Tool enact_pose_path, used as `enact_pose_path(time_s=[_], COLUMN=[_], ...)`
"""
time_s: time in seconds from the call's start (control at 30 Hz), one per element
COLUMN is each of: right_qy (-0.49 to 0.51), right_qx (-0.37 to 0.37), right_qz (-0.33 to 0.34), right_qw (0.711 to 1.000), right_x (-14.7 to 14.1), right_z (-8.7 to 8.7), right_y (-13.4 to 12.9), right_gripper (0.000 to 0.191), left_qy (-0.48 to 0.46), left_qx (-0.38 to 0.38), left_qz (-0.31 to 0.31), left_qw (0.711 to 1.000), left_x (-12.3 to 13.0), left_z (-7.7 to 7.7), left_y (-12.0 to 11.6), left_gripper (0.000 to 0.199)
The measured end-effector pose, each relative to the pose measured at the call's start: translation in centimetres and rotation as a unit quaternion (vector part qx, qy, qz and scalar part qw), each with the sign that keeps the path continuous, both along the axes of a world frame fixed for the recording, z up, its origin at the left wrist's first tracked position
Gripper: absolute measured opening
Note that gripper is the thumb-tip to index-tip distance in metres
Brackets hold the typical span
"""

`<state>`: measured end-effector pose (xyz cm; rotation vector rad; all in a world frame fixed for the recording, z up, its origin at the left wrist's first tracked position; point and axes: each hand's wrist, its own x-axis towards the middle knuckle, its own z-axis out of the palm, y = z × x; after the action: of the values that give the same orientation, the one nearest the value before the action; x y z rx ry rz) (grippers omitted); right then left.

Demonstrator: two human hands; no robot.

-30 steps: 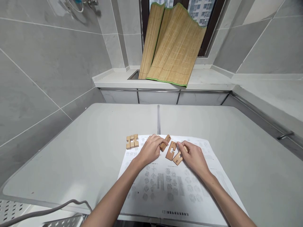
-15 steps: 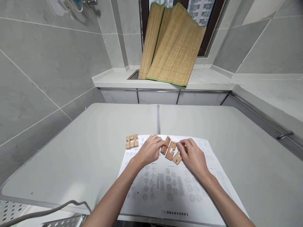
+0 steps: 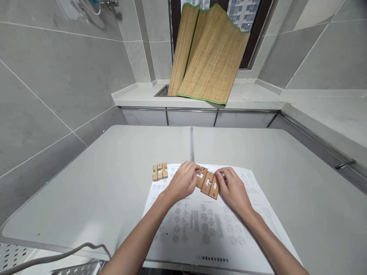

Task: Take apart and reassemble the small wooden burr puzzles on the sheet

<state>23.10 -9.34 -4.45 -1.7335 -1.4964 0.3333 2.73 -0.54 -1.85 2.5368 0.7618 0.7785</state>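
Observation:
Three notched wooden puzzle pieces lie side by side on a printed sheet (image 3: 183,229) between my hands. My left hand (image 3: 182,180) has its fingertips closed on the upper end of the left notched piece (image 3: 202,172). The middle notched piece (image 3: 205,188) touches its neighbours on both sides. On the right, a notched piece marked with a 2 (image 3: 213,193) is pinched at its upper right edge by my right hand (image 3: 234,188); the fingertips partly hide it. Further left, a small group of wooden pieces (image 3: 159,175) sits together at the sheet's upper left corner.
The sheet rests on a white folding table (image 3: 86,191) with a seam down its middle. Behind it, a bamboo mat (image 3: 212,57) leans against the window on a ledge (image 3: 252,91). A grey cable (image 3: 71,250) runs by the lower left edge.
The left piece has turned so that its notched face shows. The right piece has moved left and straightened against the middle one, closing the gap between them.

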Motion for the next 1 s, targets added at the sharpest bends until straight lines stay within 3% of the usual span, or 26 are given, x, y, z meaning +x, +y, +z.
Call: enact_pose_path(time_s=[0.07, 0.23, 0.33, 0.6, 1.0], right_qy=[0.025, 0.091, 0.136, 0.186, 0.159], right_qx=[0.008, 0.015, 0.006, 0.01, 0.002], right_qz=[0.014, 0.057, 0.085, 0.084, 0.071], right_qw=[1.0, 0.994, 0.987, 0.979, 0.985], right_x=[0.0, -0.3, -0.5, -0.8, -0.7], right_z=[0.1, 0.4, 0.7, 0.3, 0.1], right_y=[0.1, 0.1, 0.0, 0.1, 0.1], right_gripper=[0.037, 0.031, 0.028, 0.027, 0.024], left_qy=[-0.019, 0.022, 0.051, 0.057, 0.095], left_qx=[-0.021, -0.045, -0.051, 0.012, 0.077], left_qz=[-0.015, -0.072, -0.08, -0.046, 0.144], left_qw=[0.999, 0.996, 0.994, 0.997, 0.982], left_x=[0.3, 0.4, 0.3, 0.2, -0.7], left_z=[0.4, 0.7, 0.6, 0.1, -0.5], left_y=[-0.5, -1.3, -1.2, -0.6, 0.7], left_gripper=[0.024, 0.067, 0.077, 0.046, 0.028])
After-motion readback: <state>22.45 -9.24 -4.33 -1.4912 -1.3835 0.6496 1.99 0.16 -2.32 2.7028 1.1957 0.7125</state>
